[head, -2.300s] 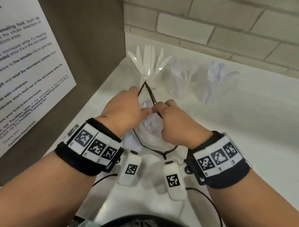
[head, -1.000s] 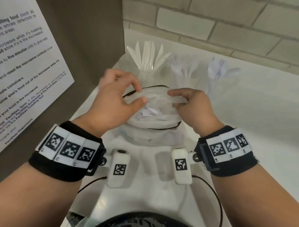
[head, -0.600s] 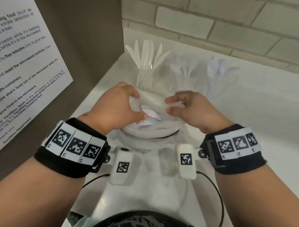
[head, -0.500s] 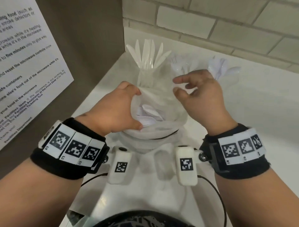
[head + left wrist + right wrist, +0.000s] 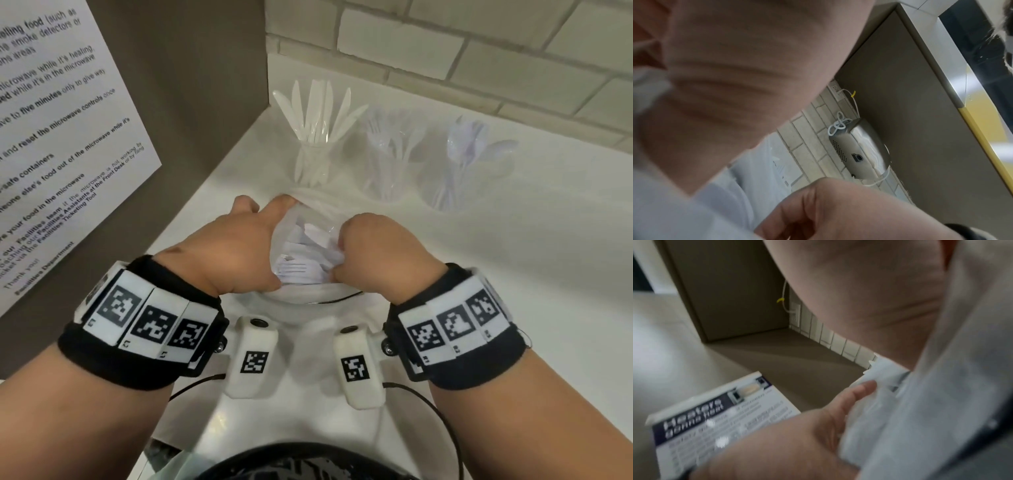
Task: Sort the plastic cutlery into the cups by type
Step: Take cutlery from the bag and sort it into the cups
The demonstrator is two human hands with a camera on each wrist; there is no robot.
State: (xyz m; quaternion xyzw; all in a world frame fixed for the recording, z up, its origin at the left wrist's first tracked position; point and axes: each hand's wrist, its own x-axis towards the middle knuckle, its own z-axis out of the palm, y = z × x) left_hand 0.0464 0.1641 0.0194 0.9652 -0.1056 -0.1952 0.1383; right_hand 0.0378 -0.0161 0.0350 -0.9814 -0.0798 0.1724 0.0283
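Your fingers of both hands grip the thin, limp bag open on the desk before the three cups; the light, stiff, slippery cutlery inside is likely best pinched by a handle.

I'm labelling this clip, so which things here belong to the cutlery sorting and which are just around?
Part of the job:
- bag of mixed cutlery, held open by left hand and right hand
- cup of knives
- cup of forks
- cup of spoons

Just around:
- printed notice
- brick wall
- counter
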